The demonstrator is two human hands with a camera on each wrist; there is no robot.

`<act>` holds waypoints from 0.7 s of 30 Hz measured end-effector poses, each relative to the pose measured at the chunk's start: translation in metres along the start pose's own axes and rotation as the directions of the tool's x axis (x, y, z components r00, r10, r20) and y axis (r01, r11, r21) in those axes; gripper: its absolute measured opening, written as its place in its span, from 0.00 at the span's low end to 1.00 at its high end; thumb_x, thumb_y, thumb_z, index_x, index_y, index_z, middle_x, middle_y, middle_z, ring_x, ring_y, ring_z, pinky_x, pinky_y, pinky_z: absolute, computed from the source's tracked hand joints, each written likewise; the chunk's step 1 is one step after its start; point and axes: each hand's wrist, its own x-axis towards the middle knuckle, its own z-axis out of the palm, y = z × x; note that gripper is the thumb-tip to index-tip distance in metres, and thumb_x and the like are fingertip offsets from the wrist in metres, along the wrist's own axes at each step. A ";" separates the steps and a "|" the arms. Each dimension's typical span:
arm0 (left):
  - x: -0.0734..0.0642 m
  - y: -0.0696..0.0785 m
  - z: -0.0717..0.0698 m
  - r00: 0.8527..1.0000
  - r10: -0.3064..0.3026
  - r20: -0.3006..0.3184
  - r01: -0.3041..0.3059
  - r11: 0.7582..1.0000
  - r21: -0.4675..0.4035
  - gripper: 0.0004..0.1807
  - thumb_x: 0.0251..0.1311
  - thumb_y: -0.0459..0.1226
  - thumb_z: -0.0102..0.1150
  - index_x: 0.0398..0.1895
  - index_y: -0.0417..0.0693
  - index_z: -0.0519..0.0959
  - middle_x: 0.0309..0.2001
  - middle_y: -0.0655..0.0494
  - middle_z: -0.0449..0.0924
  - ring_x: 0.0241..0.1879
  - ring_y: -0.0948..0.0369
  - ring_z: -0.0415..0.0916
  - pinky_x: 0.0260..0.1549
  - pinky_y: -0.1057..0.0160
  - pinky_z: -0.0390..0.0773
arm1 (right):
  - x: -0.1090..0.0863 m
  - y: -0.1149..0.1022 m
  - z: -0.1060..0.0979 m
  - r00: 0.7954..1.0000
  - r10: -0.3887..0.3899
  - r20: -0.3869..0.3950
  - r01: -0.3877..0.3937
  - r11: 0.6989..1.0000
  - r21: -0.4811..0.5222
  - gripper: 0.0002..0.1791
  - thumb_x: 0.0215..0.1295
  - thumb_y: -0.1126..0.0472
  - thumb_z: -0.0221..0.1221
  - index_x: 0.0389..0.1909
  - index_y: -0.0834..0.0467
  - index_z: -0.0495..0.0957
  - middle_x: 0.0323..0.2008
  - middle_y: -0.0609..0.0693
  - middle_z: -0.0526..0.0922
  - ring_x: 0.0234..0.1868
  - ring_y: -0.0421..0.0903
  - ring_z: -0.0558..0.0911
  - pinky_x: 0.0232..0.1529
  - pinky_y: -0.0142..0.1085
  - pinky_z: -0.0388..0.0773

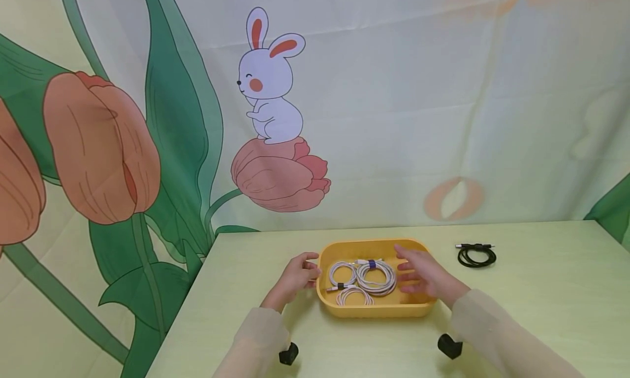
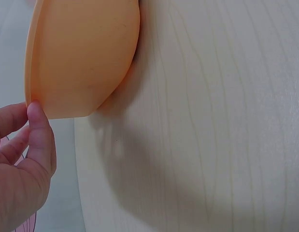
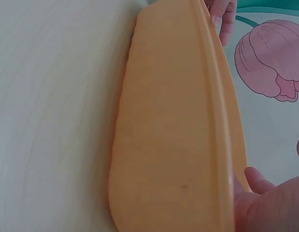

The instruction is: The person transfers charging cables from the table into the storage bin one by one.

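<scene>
A yellow plastic basket (image 1: 379,312) sits on the table with three coiled white cables in it. The larger coil (image 1: 391,280) has a purple tie; a smaller coil (image 1: 331,272) lies to its left, and another coil (image 1: 355,289) lies near the front wall. At the basket's left end my left hand (image 1: 297,275) pinches the rim between thumb and finger, as the left wrist view shows. My right hand (image 1: 427,274) is over the basket's right end, fingers spread and apart from the cables, with nothing held. In the right wrist view, the basket wall (image 3: 163,116) hides part of this hand.
A coiled black cable (image 1: 476,265) lies on the table to the right of the basket, near the back. Small black objects (image 1: 288,354) (image 1: 450,346) show beside the two sleeves. Behind the table hangs a printed cloth (image 1: 384,121) with a rabbit and tulips.
</scene>
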 end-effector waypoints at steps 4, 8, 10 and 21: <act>-0.001 0.001 0.000 1.000 -0.004 -0.003 0.004 1.000 -0.001 0.21 0.57 0.29 0.50 0.56 0.41 0.66 0.34 0.51 0.68 0.26 0.62 0.70 0.30 0.63 0.79 | -0.002 -0.007 -0.003 1.000 -0.008 0.000 0.008 1.000 -0.003 0.43 0.58 0.37 0.47 0.63 0.63 0.52 0.59 0.66 0.56 0.49 0.56 0.69 0.44 0.45 0.76; -0.002 0.001 0.000 1.000 0.007 0.001 -0.007 1.000 -0.005 0.21 0.56 0.28 0.50 0.55 0.40 0.65 0.34 0.50 0.68 0.26 0.62 0.70 0.30 0.62 0.79 | -0.003 -0.012 -0.008 1.000 -0.025 0.006 0.026 1.000 -0.015 0.42 0.58 0.38 0.48 0.64 0.63 0.51 0.59 0.65 0.57 0.45 0.52 0.72 0.44 0.45 0.76; -0.003 0.002 0.000 1.000 0.014 0.006 -0.014 1.000 -0.011 0.22 0.56 0.27 0.50 0.55 0.39 0.65 0.34 0.50 0.67 0.26 0.62 0.70 0.30 0.62 0.79 | -0.003 -0.014 -0.011 0.999 -0.037 0.004 0.037 0.999 -0.023 0.42 0.58 0.38 0.48 0.63 0.63 0.51 0.57 0.64 0.58 0.41 0.49 0.73 0.44 0.44 0.76; -0.003 0.003 -0.001 1.000 0.018 0.014 -0.018 1.000 -0.016 0.22 0.56 0.27 0.50 0.56 0.38 0.65 0.34 0.50 0.68 0.26 0.62 0.70 0.29 0.63 0.79 | -0.005 -0.025 -0.022 0.998 -0.063 -0.014 0.062 0.996 -0.058 0.36 0.61 0.44 0.48 0.62 0.63 0.52 0.57 0.64 0.60 0.35 0.44 0.74 0.40 0.39 0.78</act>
